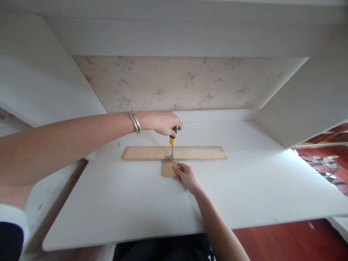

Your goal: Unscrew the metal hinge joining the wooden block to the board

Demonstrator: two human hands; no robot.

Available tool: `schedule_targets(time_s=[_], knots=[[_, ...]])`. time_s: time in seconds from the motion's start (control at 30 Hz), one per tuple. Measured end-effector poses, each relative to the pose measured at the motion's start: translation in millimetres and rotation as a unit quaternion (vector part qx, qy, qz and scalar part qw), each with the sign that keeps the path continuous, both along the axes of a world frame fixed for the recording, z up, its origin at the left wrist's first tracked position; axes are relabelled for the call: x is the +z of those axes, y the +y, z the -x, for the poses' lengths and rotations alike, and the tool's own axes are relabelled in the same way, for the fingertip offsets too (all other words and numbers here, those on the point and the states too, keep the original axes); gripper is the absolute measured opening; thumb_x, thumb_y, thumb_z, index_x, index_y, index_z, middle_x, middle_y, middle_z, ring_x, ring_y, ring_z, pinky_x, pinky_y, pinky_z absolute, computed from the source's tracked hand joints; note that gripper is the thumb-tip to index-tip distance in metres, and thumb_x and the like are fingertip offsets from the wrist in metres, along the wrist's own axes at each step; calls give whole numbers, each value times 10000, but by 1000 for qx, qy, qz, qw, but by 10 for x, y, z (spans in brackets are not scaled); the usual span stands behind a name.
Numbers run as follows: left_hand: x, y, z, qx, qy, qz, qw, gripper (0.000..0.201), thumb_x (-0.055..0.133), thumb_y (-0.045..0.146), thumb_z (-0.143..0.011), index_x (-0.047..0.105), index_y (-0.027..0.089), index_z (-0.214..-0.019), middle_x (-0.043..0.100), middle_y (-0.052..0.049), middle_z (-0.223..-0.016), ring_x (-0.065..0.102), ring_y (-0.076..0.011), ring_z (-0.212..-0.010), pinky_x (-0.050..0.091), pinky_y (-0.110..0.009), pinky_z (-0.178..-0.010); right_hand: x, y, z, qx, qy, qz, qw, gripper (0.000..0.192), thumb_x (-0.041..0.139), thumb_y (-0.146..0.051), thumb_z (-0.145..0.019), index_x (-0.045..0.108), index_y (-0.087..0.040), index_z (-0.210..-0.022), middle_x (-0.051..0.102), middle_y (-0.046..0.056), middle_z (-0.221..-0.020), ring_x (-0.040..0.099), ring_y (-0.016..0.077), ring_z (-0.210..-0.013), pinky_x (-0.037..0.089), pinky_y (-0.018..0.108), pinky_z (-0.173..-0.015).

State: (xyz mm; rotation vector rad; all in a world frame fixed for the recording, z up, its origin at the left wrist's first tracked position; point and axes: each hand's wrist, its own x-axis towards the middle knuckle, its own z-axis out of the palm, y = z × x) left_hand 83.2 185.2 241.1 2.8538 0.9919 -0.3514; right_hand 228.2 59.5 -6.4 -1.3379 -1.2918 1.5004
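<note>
My left hand (166, 123) is wrapped round the black and yellow handle of a screwdriver (172, 141), which stands upright with its shaft pointing down. The screwdriver's tip meets a small metal hinge (169, 158); the screw under it is too small to make out. The hinge lies across the joint between a long thin wooden board (201, 152) and a small square wooden piece (169, 169). With thumb and fingers, my right hand (187, 177) grips the right edge of the small wooden piece. Both pieces of wood lie flat on the white desk top.
The white desk top (122, 206) runs back to a wall with floral paper (163, 83). White panels (51, 72) enclose it on the left and right, with a shelf edge above. A tiny dark item (119, 144) lies left of the board. Reddish floor (272, 239) shows at the lower right.
</note>
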Motion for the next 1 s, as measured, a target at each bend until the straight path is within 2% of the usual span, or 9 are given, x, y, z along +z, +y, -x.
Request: schedule_targets(time_s=[0.1,0.2,0.3,0.4,0.5,0.67,0.77,0.87,1.0], knots=[[18,-39,-17,52,-3,-35,998,501,468,555,-809,583,255,-1194,639,-80,-1101,589,-223,-916,419,-313,-792,2,0,-3,-1,5,2,1000,436,540,-492,-816,627,-132,-1046,482,-43,-567,382,59,-408,270,192,-366],[52,-68,-22,-12,-1,-2,1000,506,555,474,-773,549,278,-1239,568,-62,-1238,572,-204,-975,411,-283,-824,12,-2,-6,2,4,-1,1000,434,533,-492,-822,629,-130,-1042,476,-45,-559,379,59,-407,266,193,-366],[76,-59,-21,-68,8,24,997,428,574,320,-767,581,278,-1192,599,-34,-1185,559,-180,-1004,398,-247,-833,21,-7,-5,2,3,-2,1000,431,541,-486,-818,631,-125,-1035,478,-44,-556,377,57,-405,263,191,-365],[76,-50,-30,-4,16,-3,1000,428,527,406,-806,569,260,-1207,646,-54,-1083,575,-202,-956,407,-274,-804,25,-12,1,-6,8,2,1000,435,550,-488,-811,629,-125,-1037,475,-44,-560,380,57,-409,265,189,-363],[75,-73,-40,38,4,-24,999,535,468,545,-813,529,255,-1259,624,-83,-1144,578,-230,-952,410,-311,-807,19,-12,2,-8,11,4,1000,452,546,-507,-807,627,-131,-1044,478,-44,-566,382,59,-411,269,191,-360],[98,-90,-39,-49,-8,18,999,444,578,359,-764,578,277,-1201,601,-51,-1190,562,-200,-994,394,-274,-831,-6,-1,-6,-3,8,5,1000,477,547,-529,-797,627,-134,-1052,506,-35,-588,389,58,-414,274,192,-361],[95,-65,-41,6,1,-1,1000,426,540,405,-791,583,269,-1192,649,-61,-1083,577,-218,-946,398,-298,-803,-14,1,-8,-2,6,3,1000,472,552,-520,-795,625,-134,-1056,508,-35,-592,392,60,-414,275,194,-360],[92,-50,-39,57,5,-23,998,529,455,553,-814,538,260,-1247,639,-83,-1123,584,-236,-938,407,-318,-787,-11,1,-6,-3,1,-4,1000,459,543,-511,-806,628,-129,-1047,482,-44,-556,380,60,-405,274,197,-365],[101,-35,-10,-32,-6,22,999,513,535,458,-790,518,273,-1268,589,-50,-1236,558,-195,-1022,399,-266,-824,1,3,-3,-2,0,-9,1000,453,540,-515,-807,632,-137,-1038,484,-45,-550,379,59,-402,272,195,-367]])
